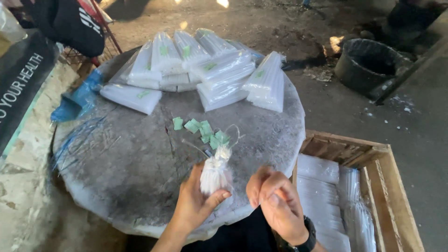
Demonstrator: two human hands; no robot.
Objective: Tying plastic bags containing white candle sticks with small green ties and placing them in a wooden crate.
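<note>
Left hand (198, 203) grasps a tied candle packet (215, 173) before the counter (140, 177), right hand (275, 205) loosely curled, holding nothing; finished packets (205, 74) pile beyond, green labels (203, 129) remain.

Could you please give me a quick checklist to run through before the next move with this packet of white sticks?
1. Packet gripped by left hand: ok.
2. Right hand free, beside the packet: ok.
3. Packet's neck gathered with a tie: ok; whether knotted tight: cannot tell.
4. Green labels within reach on the round table: ok.
5. Room left in the wooden crate: cannot tell.
6. Finished packets stacked at the table's far side: ok.
</note>
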